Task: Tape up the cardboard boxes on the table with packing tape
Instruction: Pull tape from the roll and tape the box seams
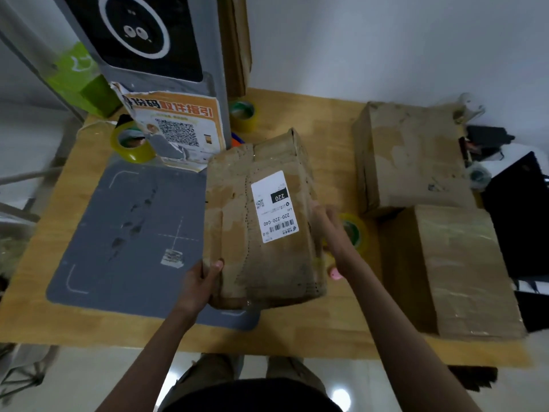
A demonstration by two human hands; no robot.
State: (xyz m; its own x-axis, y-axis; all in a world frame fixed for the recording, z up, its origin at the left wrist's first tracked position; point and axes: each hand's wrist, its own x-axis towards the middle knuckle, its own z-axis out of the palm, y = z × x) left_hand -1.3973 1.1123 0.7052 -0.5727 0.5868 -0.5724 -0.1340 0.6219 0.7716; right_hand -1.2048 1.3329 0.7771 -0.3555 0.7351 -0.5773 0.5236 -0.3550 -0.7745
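A: Starting at nine o'clock, we have a yellow-tinted roll of clear packing tape standing beside the grey rectangular mat on the light wooden table. Nobody is touching that roll.

B: Next we come to our left hand, at about seven o'clock on the worn brown cardboard box with the white shipping label. Its thumb lies on top of the near left corner and its fingers wrap under the edge, so it is gripping the box.

A: The box sits at the centre of the table, partly over the mat. Its surface looks scuffed and soft, so we think that corner could crumple or slip if we lift it one-handed.

B: At three o'clock of the box our right hand lies against its right side, blurred. We cannot tell whether it grips anything.

A: Just beyond it lies a second yellowish tape roll with a green core. We could knock it away, or send it rolling.

B: Further right stand two more battered brown cardboard boxes, one behind the other. Swinging our box to the right risks hitting them.
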